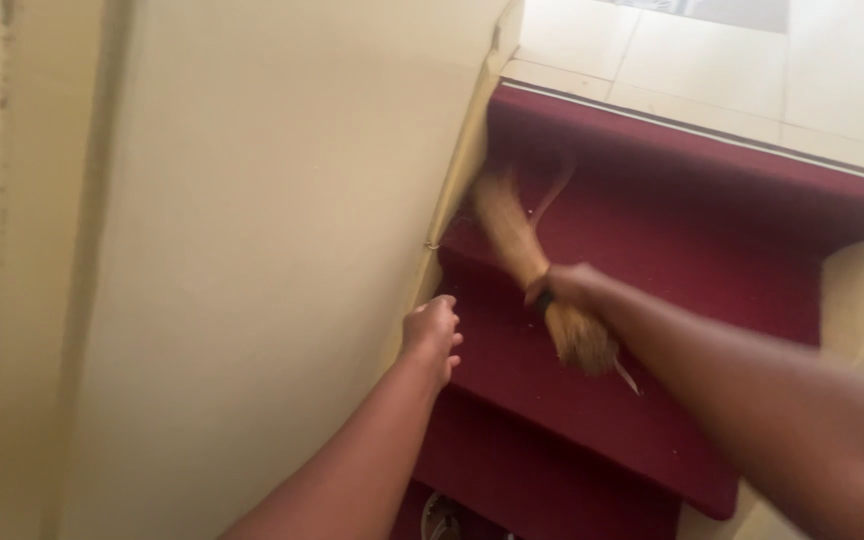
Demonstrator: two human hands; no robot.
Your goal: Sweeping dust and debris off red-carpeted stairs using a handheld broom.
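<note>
Your right hand is clenched round the middle of a tan straw hand broom, its bristle end blurred against the far-left corner of a dark red carpeted stair tread, its butt end sticking out near you below the fist. Your left hand holds nothing, fingers loosely curled, right beside the cream painted wall at the left edge of the stairs; whether it touches the wall, cannot tell.

Risks, as a judgement: the broom is motion-blurred, so a fast swing could knock bristles into the cream stair skirting and scuff it, or flick dust back at you. You lean forward over the steps with only that left hand near support, so a slip of the foot could pitch you onto the stairs. A loose strand hanging off the butt end could shed onto the carpet.

Around: a pale tiled landing at the far top, a cream wall corner on the right narrowing the tread, and a partly seen sandal on the near lower step, underfoot hazard.
</note>
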